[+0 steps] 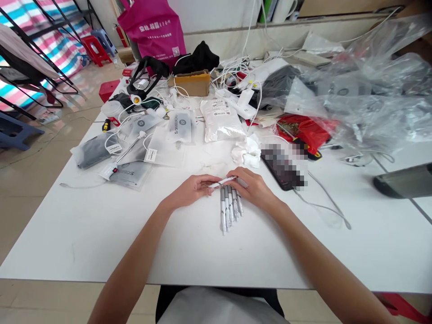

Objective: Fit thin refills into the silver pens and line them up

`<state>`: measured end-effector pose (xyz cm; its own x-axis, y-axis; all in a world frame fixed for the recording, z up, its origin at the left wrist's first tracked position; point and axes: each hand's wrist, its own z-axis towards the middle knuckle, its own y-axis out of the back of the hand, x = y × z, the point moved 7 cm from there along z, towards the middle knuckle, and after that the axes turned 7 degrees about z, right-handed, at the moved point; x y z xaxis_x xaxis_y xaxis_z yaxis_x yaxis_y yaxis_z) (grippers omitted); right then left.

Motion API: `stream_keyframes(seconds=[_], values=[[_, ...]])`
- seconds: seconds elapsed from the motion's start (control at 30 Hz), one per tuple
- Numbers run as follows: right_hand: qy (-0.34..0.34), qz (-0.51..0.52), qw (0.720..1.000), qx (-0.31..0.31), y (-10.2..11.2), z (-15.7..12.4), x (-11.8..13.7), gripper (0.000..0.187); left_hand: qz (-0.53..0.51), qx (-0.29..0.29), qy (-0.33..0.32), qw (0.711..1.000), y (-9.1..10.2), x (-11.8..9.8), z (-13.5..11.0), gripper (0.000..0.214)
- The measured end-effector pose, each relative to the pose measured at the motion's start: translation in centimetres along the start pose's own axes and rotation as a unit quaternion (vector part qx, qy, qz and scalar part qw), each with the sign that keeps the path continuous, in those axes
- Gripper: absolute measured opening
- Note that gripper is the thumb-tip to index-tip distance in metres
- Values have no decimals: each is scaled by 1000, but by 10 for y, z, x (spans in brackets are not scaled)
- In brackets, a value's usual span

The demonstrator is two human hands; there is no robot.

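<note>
My left hand [191, 191] and my right hand [251, 185] hold a white pen [222, 182] between them, one at each end, a little above the table. The pen lies almost level, its right end slightly higher. Both hands are closed in a pinch, thumbs and fingers on the barrel. Just below it, several white pens with grey grips [227, 208] lie side by side on the white table [189, 252], their tips toward me. The upper ends of these pens are partly hidden behind my right hand and the held pen.
A phone [281, 168] with a cable and a crumpled tissue [247, 151] lie beyond my right hand. Frosted pouches [130, 174], a white parcel [221, 122], a cardboard box [192, 84] and tangled cables crowd the back. A dark cylinder [405, 182] lies at right.
</note>
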<state>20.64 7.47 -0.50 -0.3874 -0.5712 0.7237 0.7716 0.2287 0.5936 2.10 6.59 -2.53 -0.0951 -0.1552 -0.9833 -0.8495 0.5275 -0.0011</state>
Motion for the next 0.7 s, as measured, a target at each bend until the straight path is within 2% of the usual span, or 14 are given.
stream_keyframes(seconds=[0.1,0.23,0.33,0.47,0.57,0.63,0.7], values=[[4,-1,1000,6,-2,0,3,20,51,11,-16,999,-3,-2,1,37],[27,0,1000,0,-8,-1,7,19,81,75,-28,994,-10,-6,-4,51],[51,-12,999,-8,-12,-2,10,18,156,129,-5,979,-13,-8,-11,63],[78,-13,997,-11,-15,-3,14,16,274,139,34,951,-10,-21,-18,67],[92,-15,995,-24,-13,-3,17,16,362,120,76,921,-9,-40,-17,66],[100,-14,994,-32,-12,-3,19,17,437,122,100,886,-12,-56,-14,62],[106,-13,993,-40,-12,-4,21,20,512,145,82,842,-22,-76,-10,53]])
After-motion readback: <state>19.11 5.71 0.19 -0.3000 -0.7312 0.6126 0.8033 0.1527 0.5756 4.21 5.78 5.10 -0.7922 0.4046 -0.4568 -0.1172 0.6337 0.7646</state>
